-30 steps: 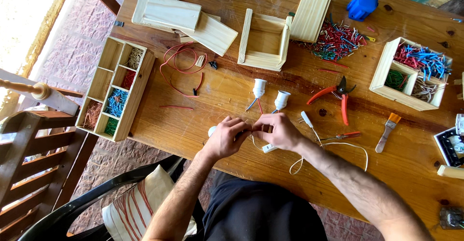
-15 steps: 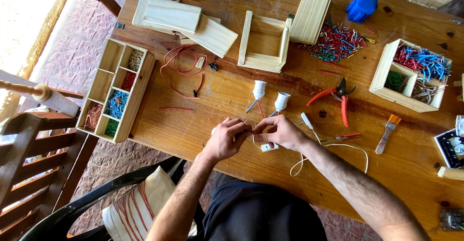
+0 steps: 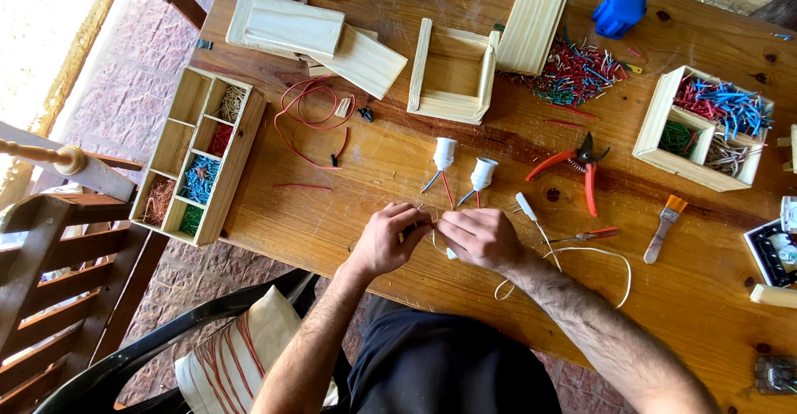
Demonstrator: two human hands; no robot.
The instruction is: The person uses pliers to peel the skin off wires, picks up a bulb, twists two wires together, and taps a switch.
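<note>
My left hand (image 3: 388, 238) and my right hand (image 3: 480, 238) meet at the near edge of the wooden table (image 3: 349, 206), fingers pinched together on a thin white wire (image 3: 581, 252) that loops off to the right. A small white part peeks out under my right hand. Just beyond my hands stand two white lamp sockets (image 3: 445, 153) (image 3: 483, 173) with short blue and red leads. What my fingertips pinch is too small to make out.
Red-handled pliers (image 3: 581, 173), a small screwdriver (image 3: 591, 235) and a paintbrush (image 3: 664, 227) lie to the right. Wooden trays of coloured wire pieces sit at left (image 3: 199, 156) and right (image 3: 706, 127). Wood boards (image 3: 315, 36), an open wooden frame (image 3: 452, 69), a red wire loop (image 3: 307, 119) and a blue object (image 3: 619, 9) lie farther back.
My hands stay pinched together on the white wire, with only slight finger movement. The camera view shifted a little.
</note>
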